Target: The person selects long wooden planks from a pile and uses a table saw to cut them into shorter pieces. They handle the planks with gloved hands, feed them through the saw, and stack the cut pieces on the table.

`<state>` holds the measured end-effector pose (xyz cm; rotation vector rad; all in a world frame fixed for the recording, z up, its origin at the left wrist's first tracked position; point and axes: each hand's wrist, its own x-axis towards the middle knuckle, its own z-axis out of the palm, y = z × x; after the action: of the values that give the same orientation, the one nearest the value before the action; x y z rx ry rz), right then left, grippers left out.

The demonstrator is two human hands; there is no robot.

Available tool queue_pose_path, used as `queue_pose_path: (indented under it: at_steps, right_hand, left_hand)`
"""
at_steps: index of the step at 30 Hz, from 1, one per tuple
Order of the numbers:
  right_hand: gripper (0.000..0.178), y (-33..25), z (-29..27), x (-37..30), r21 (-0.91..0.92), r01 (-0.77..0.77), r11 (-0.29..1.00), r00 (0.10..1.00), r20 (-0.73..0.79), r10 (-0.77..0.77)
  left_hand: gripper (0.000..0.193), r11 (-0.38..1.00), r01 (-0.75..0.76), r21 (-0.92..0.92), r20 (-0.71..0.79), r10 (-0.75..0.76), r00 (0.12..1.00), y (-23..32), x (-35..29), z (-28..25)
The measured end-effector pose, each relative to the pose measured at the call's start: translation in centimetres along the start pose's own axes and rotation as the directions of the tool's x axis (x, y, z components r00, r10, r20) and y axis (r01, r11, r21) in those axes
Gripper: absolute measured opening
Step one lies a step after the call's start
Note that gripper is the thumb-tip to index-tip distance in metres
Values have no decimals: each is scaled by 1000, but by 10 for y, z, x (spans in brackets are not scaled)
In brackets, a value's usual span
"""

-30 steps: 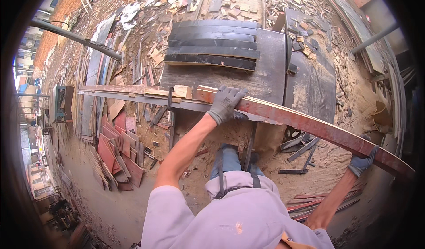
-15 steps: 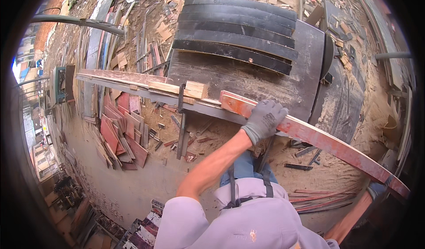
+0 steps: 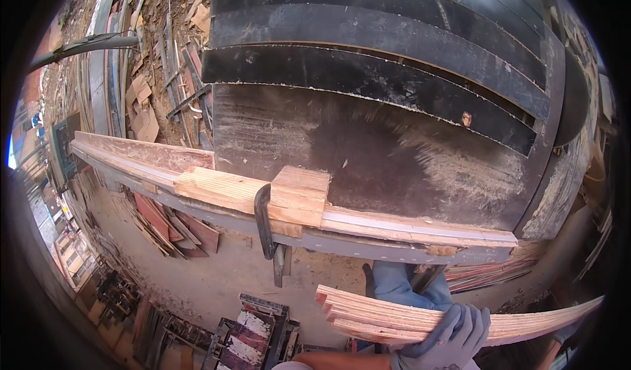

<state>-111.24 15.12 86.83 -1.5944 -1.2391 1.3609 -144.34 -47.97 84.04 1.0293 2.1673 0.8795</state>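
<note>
My left hand (image 3: 450, 336), in a grey work glove, is closed around a stack of several long plywood strips (image 3: 388, 317). Their layered pale edges face up, and they lie in front of the workbench near my body. At the far right, in shadow, my right hand (image 3: 566, 332) shows only in part, by the strips' other end; its fingers are mostly hidden. Along the bench's near edge runs a long narrow rail (image 3: 420, 229) of wood and metal. A pale wood block (image 3: 299, 199) sits on it, with a dark clamp (image 3: 264, 222) over the wood.
Several black curved boards (image 3: 368, 74) lie side by side on the dark bench top (image 3: 368, 146). Reddish panels (image 3: 174, 225) are piled on the ground beyond the rail. Scrap wood (image 3: 141, 107) litters the left. A paint-stained stand (image 3: 250, 330) is at the bottom.
The strips have come off the bench edge toward my body and turned so their layered edges show. Both hands moved with them. My view has shifted closer to the bench.
</note>
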Motion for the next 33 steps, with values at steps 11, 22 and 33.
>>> queue_pose_path:
  at_steps: [11,22,33]
  right_hand:
    - [79,-21,-25,44,65,-77,995,993,95,70]
    - [66,24,68,79,78,-155,985,988,-4,156]
    - [56,105,156,89,142,-289,947,949,171,264]
  left_hand:
    - [32,942,-4,336,-125,49,991,-83,74,46]
    - [57,996,10,91,-78,-3,997,-83,81,11]
    - [64,939,204,279,-273,-126,954,-111,69,46]
